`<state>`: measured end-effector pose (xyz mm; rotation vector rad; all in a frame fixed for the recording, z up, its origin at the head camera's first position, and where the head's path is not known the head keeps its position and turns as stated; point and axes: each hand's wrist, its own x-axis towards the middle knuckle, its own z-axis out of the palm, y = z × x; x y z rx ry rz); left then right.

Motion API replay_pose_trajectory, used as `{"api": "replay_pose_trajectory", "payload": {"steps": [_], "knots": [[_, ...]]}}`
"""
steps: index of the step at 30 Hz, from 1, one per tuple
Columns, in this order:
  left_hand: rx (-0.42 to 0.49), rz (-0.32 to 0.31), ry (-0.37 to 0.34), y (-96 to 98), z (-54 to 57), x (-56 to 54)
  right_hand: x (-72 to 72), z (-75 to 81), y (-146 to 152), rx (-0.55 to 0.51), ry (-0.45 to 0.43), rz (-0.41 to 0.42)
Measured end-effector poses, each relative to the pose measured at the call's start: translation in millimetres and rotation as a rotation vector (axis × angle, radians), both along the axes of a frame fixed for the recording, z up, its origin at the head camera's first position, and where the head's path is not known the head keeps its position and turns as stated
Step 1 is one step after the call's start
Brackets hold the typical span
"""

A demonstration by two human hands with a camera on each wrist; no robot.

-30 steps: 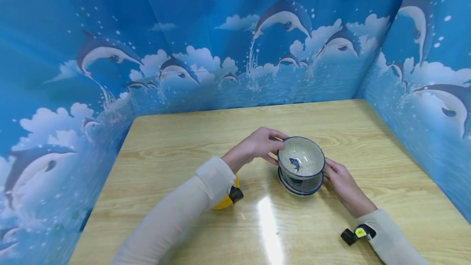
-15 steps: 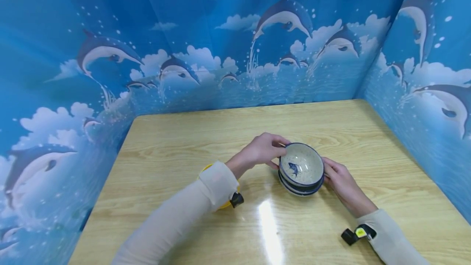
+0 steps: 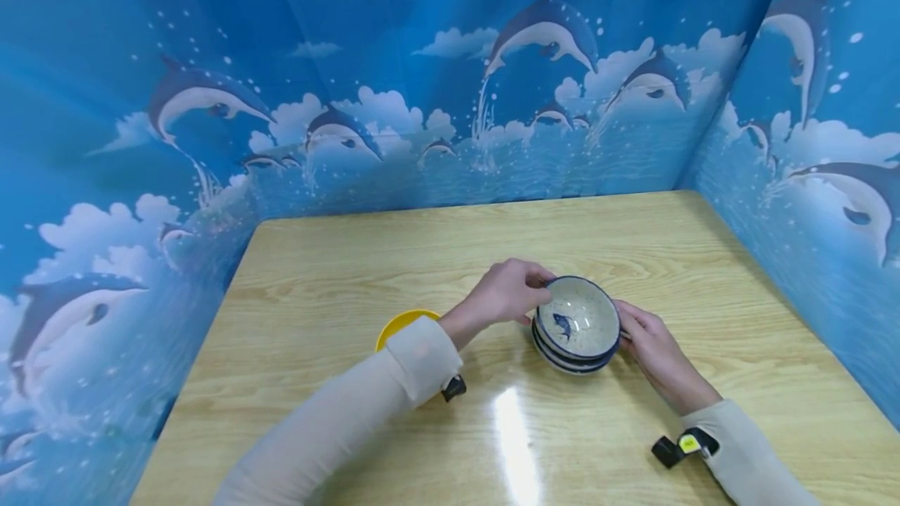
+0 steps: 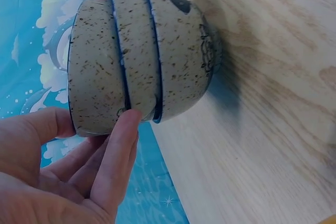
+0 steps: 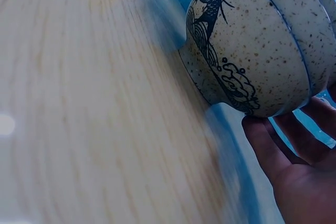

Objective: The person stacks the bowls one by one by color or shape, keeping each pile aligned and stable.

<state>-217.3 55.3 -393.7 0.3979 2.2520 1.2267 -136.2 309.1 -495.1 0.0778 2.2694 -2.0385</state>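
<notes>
A stack of three speckled grey bowls with blue rims stands on the wooden table. The top bowl [image 3: 582,317], which shows a blue fish inside, lies nested in the others. My left hand [image 3: 502,291] pinches this top bowl at its left side, thumb by the rim and fingers under its wall. In the left wrist view the middle bowl [image 4: 139,51] and bottom bowl [image 4: 184,45] follow below it. My right hand [image 3: 650,342] holds the stack from the right, its fingers against the bottom bowl [image 5: 262,51], which bears a dark fish drawing.
A yellow round dish [image 3: 388,326] sits left of the stack, partly hidden by my left sleeve [image 3: 415,358]. The wooden table [image 3: 337,256] ends at a blue dolphin-printed curtain [image 3: 394,155] at the back and sides.
The top bowl has come down into the stack, with my left hand lowering along with it. More of the yellow dish shows past the sleeve. My right hand has stayed in place.
</notes>
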Motion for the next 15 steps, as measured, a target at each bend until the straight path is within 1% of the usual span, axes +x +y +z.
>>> {"api": "replay_pose_trajectory", "payload": {"steps": [5,15], "knots": [[-0.016,-0.007,0.025,0.5,-1.9,1.0,0.5,0.0,0.4,0.008,-0.019,-0.005],[-0.029,0.000,0.059,1.3,-8.4,-1.3,1.2,0.9,0.1,-0.008,-0.004,-0.004]]}}
